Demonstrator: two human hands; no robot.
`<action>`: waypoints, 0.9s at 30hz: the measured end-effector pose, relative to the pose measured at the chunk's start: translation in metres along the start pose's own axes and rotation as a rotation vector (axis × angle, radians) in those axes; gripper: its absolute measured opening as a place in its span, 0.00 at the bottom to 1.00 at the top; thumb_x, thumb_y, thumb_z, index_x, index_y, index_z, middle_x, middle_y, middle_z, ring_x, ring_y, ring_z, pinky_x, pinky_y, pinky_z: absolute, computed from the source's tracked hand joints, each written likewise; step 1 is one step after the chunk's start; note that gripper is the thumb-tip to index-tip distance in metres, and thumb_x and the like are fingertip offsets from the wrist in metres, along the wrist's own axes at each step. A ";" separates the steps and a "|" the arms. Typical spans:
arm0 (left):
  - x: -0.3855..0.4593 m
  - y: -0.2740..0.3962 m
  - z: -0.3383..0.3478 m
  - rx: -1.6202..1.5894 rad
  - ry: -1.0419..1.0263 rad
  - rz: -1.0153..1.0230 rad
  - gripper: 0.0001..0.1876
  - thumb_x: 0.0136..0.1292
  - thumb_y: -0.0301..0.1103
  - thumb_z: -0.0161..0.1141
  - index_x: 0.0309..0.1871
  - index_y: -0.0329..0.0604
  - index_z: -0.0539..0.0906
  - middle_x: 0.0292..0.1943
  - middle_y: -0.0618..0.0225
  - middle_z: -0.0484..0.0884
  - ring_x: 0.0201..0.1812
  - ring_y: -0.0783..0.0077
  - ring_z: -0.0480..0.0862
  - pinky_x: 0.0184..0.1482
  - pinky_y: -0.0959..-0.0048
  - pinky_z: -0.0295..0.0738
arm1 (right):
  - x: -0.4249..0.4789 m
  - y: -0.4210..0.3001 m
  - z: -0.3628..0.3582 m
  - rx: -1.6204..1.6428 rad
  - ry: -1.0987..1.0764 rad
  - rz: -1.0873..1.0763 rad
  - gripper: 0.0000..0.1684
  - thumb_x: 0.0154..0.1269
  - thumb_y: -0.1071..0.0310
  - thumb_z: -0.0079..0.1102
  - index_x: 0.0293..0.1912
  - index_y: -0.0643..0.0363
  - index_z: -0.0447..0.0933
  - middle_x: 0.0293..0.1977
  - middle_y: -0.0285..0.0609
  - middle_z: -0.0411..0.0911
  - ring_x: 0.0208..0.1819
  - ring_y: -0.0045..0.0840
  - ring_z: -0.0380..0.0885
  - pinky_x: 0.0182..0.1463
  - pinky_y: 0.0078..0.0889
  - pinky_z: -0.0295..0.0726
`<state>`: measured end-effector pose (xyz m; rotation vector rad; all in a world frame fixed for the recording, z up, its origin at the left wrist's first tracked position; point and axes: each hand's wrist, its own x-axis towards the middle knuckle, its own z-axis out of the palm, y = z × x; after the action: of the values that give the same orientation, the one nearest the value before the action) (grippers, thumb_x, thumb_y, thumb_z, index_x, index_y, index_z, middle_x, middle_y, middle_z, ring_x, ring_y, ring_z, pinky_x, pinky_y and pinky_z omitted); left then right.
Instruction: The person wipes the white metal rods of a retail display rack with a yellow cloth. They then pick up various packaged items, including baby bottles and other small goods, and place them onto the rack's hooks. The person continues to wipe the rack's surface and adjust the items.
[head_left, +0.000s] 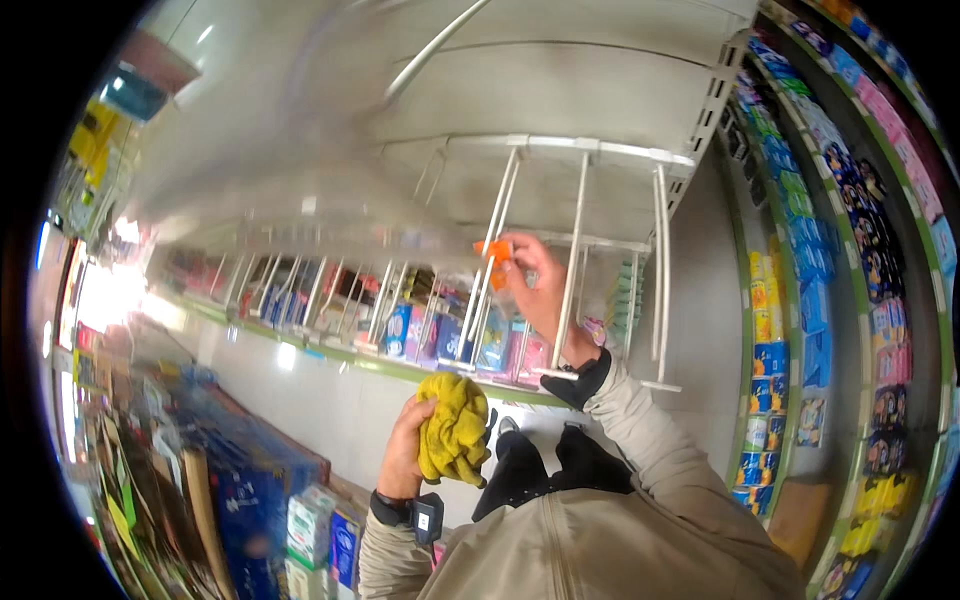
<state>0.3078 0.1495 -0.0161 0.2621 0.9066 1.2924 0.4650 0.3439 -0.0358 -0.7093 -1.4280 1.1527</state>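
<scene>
My left hand (407, 446) is closed around a crumpled yellow cloth (452, 427), held in front of my body at the lower middle. My right hand (534, 279) reaches up between the white metal display hooks (574, 262) and pinches a small orange item (495, 259) in its fingers, at one of the hooks. Whether that item is fixed to the hook I cannot tell. Packaged goods (491, 341) fill the shelf below the hooks. Part of the upper left of the view is blurred.
Tall shelves (787, 360) of packaged goods stand to the right. At the lower left are stacked cartons (311, 525), flattened cardboard (199, 510) and a large blue box (251, 517). A perforated upright (709, 112) edges the hook rack. Green pegboard-side items (628, 296) hang near the right hooks.
</scene>
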 end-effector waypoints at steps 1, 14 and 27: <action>-0.002 -0.005 -0.001 -0.045 0.017 0.004 0.21 0.63 0.31 0.50 0.58 0.31 0.68 0.50 0.50 0.77 0.49 0.56 0.81 0.52 0.61 0.78 | -0.001 -0.003 -0.002 0.016 -0.024 0.015 0.21 0.64 0.77 0.52 0.57 0.61 0.67 0.41 0.41 0.79 0.46 0.21 0.76 0.51 0.25 0.74; -0.037 -0.030 -0.014 -0.397 -0.209 -0.163 0.26 0.60 0.34 0.50 0.61 0.29 0.65 0.56 0.49 0.74 0.55 0.51 0.77 0.60 0.57 0.70 | -0.145 -0.025 -0.004 0.131 -0.425 0.403 0.16 0.70 0.62 0.50 0.49 0.63 0.76 0.44 0.38 0.77 0.45 0.15 0.74 0.50 0.18 0.71; -0.055 -0.038 0.017 0.365 -0.191 -0.021 0.24 0.59 0.29 0.46 0.58 0.26 0.70 0.51 0.53 0.78 0.49 0.63 0.81 0.55 0.69 0.74 | -0.181 -0.105 -0.068 0.028 -0.231 0.420 0.09 0.56 0.79 0.58 0.38 0.63 0.70 0.35 0.36 0.76 0.39 0.14 0.73 0.45 0.20 0.72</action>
<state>0.3470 0.0938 -0.0064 0.6490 0.9732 1.0564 0.5865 0.1616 -0.0132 -0.9069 -1.4901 1.6190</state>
